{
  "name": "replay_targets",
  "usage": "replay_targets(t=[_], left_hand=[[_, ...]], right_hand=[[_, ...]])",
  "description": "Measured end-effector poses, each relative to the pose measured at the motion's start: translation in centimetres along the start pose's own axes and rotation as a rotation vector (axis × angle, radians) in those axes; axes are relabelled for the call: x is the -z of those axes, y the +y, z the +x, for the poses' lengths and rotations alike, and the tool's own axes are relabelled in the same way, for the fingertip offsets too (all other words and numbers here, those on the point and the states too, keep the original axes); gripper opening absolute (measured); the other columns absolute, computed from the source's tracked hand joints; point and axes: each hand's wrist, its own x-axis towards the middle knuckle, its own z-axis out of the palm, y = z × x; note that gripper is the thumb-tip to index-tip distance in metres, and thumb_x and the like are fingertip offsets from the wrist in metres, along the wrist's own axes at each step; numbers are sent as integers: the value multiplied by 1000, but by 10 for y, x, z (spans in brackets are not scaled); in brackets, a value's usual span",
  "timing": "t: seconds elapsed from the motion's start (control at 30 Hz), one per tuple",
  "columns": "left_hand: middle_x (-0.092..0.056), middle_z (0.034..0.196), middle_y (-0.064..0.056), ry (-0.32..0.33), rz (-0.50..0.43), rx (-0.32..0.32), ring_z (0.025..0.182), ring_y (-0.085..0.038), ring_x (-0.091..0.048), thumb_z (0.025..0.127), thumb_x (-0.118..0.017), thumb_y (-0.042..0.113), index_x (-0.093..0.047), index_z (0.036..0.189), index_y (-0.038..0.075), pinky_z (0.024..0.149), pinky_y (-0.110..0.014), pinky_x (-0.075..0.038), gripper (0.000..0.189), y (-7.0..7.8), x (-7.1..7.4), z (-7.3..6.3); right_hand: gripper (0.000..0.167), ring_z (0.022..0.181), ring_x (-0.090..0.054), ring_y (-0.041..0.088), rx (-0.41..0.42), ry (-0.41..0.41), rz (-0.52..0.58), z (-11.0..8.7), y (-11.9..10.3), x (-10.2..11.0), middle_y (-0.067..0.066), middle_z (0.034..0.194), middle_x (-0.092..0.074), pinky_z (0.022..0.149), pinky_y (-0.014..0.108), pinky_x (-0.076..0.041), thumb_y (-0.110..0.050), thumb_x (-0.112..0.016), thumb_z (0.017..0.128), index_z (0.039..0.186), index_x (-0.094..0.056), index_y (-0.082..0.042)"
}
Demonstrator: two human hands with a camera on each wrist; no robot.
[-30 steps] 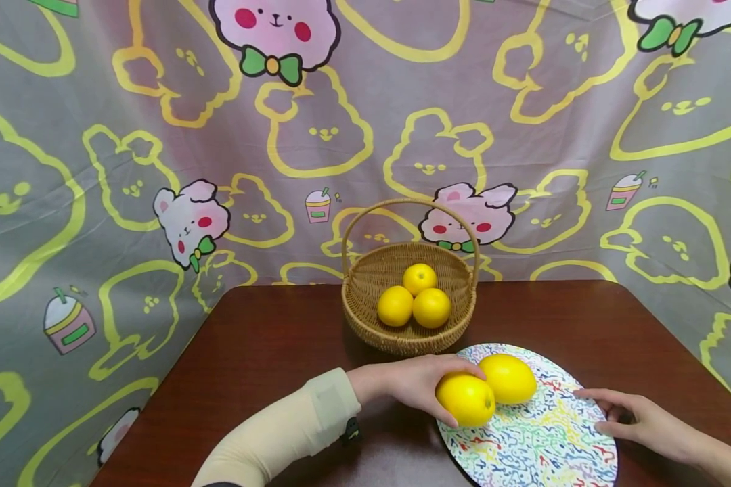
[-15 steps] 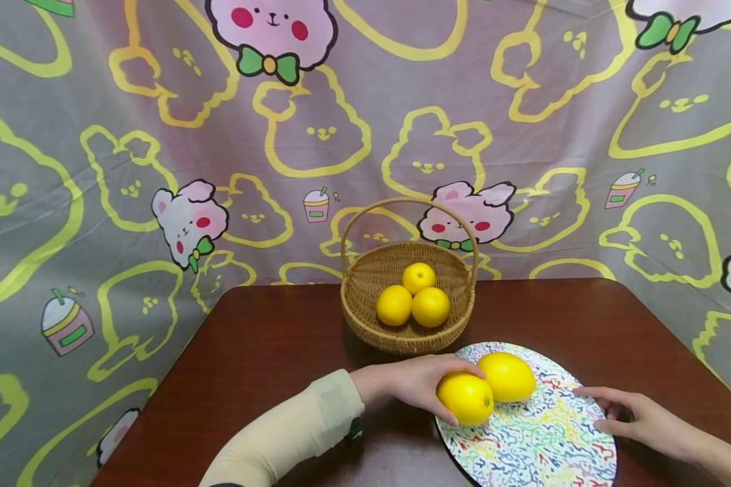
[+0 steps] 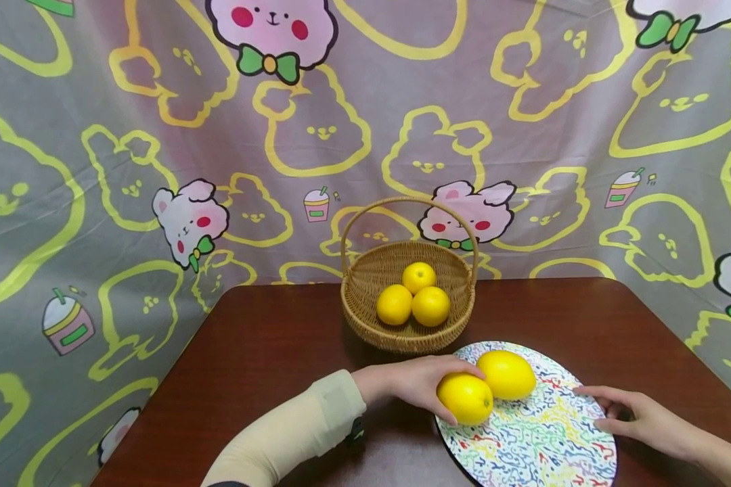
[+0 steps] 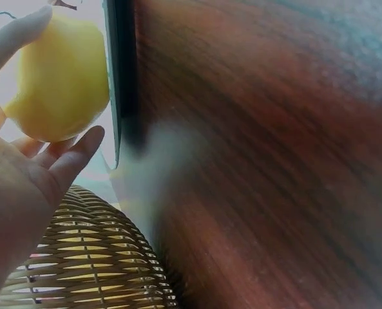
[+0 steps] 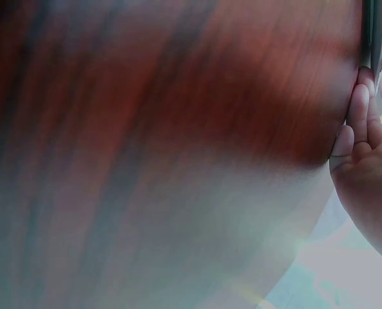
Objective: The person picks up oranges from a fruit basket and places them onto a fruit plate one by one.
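Observation:
My left hand (image 3: 428, 385) grips a yellow lemon (image 3: 466, 400) near the left edge of a round white board with coloured squiggles (image 3: 548, 433). In the left wrist view, thumb and fingers curve round the lemon (image 4: 62, 77) beside the board's dark edge (image 4: 120, 77). A second lemon (image 3: 507, 375) lies on the board, just behind and right of the held one. My right hand (image 3: 642, 421) holds the board's right rim, its index finger and thumb at the edge. In the right wrist view, the right hand's (image 5: 370, 145) curled fingers are low by the rim (image 5: 374, 38).
Behind the board stands a wicker basket (image 3: 355, 318) with a tall handle and 3 round yellow fruits (image 3: 431, 306), which look like oranges. All rests on a dark red-brown wooden table (image 3: 268, 345). A cartoon-printed curtain (image 3: 341, 149) encloses the back and sides.
Both hands, the lemons and the board keep their places. Only a very slight shift of the head view shows.

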Motion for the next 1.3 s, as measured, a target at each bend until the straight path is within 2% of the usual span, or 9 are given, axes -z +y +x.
replay_targets(t=[0.33,0.8,1.3], left_hand=[[-50,128,7,2,-14,-5,111,1,-45,74,-87,27,-44,142,23,94,-17,-36,80,-1,-1,1],[-50,130,7,17,-25,-9,113,1,-44,73,-87,29,-46,141,22,96,-17,-35,80,-1,-1,-1],[-47,136,10,10,-44,-3,124,2,-39,77,-84,30,-46,142,22,102,-18,-31,76,5,5,-7]], right_hand=[[50,74,-51,11,-38,-5,-6,2,-3,2,-3,89,-57,63,21,-44,-17,-66,92,135,-49,2],[47,73,-51,10,-19,-3,-19,2,-3,2,-4,89,-57,63,21,-44,-14,-66,92,134,-51,2],[50,73,-53,13,-28,-1,4,0,0,-1,-2,88,-57,65,21,-45,-17,-65,93,135,-48,4]])
